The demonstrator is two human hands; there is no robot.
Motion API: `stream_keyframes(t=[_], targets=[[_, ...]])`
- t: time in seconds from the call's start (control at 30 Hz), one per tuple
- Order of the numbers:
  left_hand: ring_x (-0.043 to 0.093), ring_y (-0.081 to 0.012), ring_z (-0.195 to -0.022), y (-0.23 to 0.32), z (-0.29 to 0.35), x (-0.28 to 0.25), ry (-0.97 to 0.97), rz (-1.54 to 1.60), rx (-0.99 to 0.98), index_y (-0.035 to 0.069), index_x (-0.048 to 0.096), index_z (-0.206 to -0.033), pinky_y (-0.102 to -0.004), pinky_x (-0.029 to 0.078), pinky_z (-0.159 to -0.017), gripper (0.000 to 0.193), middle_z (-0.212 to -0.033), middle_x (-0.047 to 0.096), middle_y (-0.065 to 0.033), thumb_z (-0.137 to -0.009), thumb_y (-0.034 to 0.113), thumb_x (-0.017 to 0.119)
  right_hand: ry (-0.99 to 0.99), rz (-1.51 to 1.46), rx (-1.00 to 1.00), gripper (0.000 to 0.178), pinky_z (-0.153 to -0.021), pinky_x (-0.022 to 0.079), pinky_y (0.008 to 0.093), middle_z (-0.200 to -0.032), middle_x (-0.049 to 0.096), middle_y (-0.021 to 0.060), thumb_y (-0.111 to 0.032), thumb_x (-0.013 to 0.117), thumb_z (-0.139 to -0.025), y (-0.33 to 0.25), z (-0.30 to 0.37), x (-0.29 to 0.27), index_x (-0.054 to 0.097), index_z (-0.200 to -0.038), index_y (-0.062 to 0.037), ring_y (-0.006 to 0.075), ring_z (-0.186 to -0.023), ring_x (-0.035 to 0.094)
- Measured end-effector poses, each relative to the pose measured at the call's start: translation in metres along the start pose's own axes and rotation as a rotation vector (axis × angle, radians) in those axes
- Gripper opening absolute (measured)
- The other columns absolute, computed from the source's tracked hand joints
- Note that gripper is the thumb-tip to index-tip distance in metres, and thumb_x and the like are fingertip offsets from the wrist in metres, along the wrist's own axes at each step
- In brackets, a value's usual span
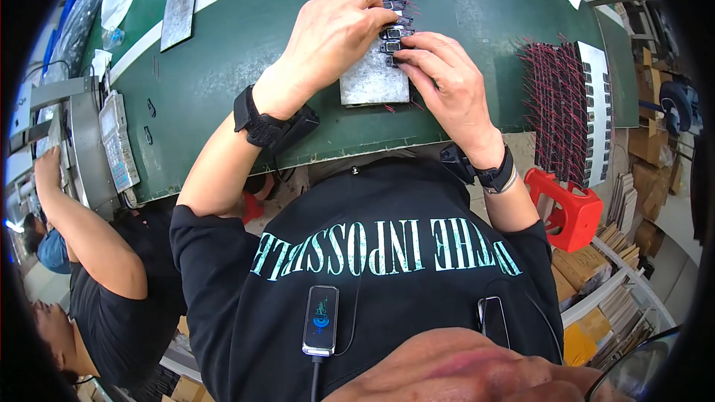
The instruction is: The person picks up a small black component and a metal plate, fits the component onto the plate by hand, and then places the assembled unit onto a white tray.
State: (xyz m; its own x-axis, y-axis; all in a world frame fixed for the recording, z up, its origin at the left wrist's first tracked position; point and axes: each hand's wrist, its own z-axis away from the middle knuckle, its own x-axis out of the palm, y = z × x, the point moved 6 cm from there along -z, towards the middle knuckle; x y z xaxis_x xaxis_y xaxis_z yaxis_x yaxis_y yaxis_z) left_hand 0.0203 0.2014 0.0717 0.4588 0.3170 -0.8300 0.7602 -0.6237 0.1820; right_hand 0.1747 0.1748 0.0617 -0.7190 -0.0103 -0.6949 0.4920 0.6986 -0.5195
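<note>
A grey metal plate lies on the green table, bearing a column of small black rectangular parts with grey faces and thin red wires; they look like little speakers. From the left my left hand reaches over the plate. Its fingers are bent and closed by the column's middle, and what they hold is hidden. My right hand comes in from the right, its thumb and fingers pinching the small black part at the near end of the column.
Rows of similar wired parts sit on a white board at the table's right end. A red plastic stool stands below. A bare metal plate and two loose black pieces lie left. Another person's arm works at far left.
</note>
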Motion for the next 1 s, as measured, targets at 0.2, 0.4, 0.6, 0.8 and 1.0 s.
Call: stream_keyframes(t=[0.2, 0.4, 0.6, 0.8, 1.0], targets=[[0.063, -0.0198, -0.096, -0.002, 0.003, -0.007, 0.047, 0.028, -0.018, 0.013, 0.076, -0.096, -0.0318, 0.056, -0.077, 0.018, -0.091, 0.069, 0.0008, -0.079, 0.01, 0.073, 0.021, 0.02, 0.009, 0.016, -0.091, 0.052, 0.0384, -0.107, 0.07, 0.0104, -0.001, 0.072, -0.081, -0.001, -0.002, 0.001, 0.072, -0.097, -0.0024, 0.0296, -0.105, 0.065], [0.064, -0.0218, -0.098, -0.01, 0.012, -0.036, 0.125, 0.011, -0.103, 0.012, 0.076, -0.1, -0.0325, 0.055, -0.08, 0.02, -0.098, 0.071, -0.0002, -0.082, 0.007, 0.073, 0.024, 0.022, 0.037, 0.021, -0.091, 0.051, 0.0388, -0.108, 0.069, 0.0103, -0.001, 0.072, -0.082, 0.001, -0.004, 0.004, 0.071, -0.102, -0.0029, 0.0304, -0.105, 0.064], [0.064, -0.0235, -0.097, -0.005, 0.053, -0.077, 0.18, -0.146, -0.277, 0.013, 0.076, -0.097, -0.0338, 0.055, -0.08, 0.016, -0.096, 0.071, -0.0014, -0.082, 0.009, 0.073, -0.024, 0.032, -0.018, 0.019, -0.093, 0.051, 0.0381, -0.111, 0.069, 0.0113, 0.0, 0.069, -0.085, -0.007, -0.003, 0.009, 0.07, -0.104, -0.0025, 0.0304, -0.107, 0.063], [0.063, -0.0326, -0.109, -0.06, 0.146, -0.089, 0.269, -0.165, -0.49, 0.008, 0.072, -0.108, -0.0403, 0.051, -0.095, 0.022, -0.109, 0.071, -0.0109, -0.088, 0.018, 0.07, 0.054, 0.069, 0.079, 0.019, -0.094, 0.05, 0.036, -0.115, 0.069, 0.0121, 0.003, 0.065, -0.09, -0.02, 0.01, -0.018, 0.07, -0.108, -0.0004, 0.0268, -0.106, 0.065], [0.038, -0.0401, -0.14, -0.128, 0.267, -0.139, -0.02, -0.802, -1.08, 0.003, 0.045, -0.143, -0.0578, 0.03, -0.114, 0.07, -0.149, 0.045, -0.0231, -0.096, 0.054, 0.054, 0.011, -0.069, 0.166, 0.02, -0.089, 0.052, 0.0362, -0.107, 0.07, 0.0129, 0.006, 0.066, -0.088, -0.015, 0.024, -0.032, 0.07, -0.107, 0.0009, 0.0278, -0.099, 0.067]])
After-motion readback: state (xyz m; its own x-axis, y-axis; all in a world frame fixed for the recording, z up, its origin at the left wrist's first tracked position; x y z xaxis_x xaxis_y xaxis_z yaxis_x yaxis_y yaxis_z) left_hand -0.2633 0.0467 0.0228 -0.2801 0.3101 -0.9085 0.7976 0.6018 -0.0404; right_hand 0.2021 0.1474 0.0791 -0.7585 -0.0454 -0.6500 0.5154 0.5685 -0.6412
